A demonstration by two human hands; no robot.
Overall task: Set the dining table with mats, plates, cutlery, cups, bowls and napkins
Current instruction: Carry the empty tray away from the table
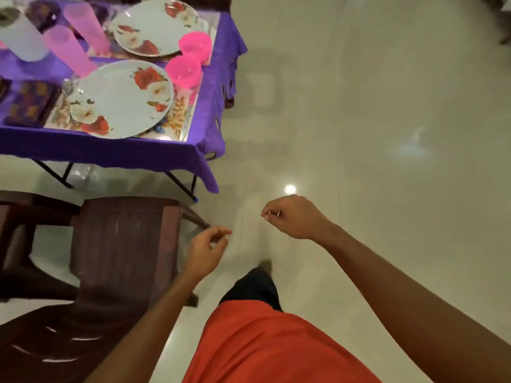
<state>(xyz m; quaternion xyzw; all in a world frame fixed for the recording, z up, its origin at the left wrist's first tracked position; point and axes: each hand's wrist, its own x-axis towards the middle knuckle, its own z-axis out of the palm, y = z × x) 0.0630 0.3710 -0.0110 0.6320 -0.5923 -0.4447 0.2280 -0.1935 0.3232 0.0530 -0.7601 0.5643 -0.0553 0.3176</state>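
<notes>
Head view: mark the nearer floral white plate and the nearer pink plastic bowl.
Nearer floral white plate [121, 99], head view, bare centre.
Nearer pink plastic bowl [185, 78], head view, outer wall.

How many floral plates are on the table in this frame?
2. The near plate lies by the table's front edge; the far plate lies behind it, farther along the right edge. The table is cut off at left, so more may be hidden.

tabletop [105, 150]: upper left
plates [121, 99]: two on mats on tabletop
bowls [184, 70]: right of plates
chair [121, 244]: before tabletop
</notes>
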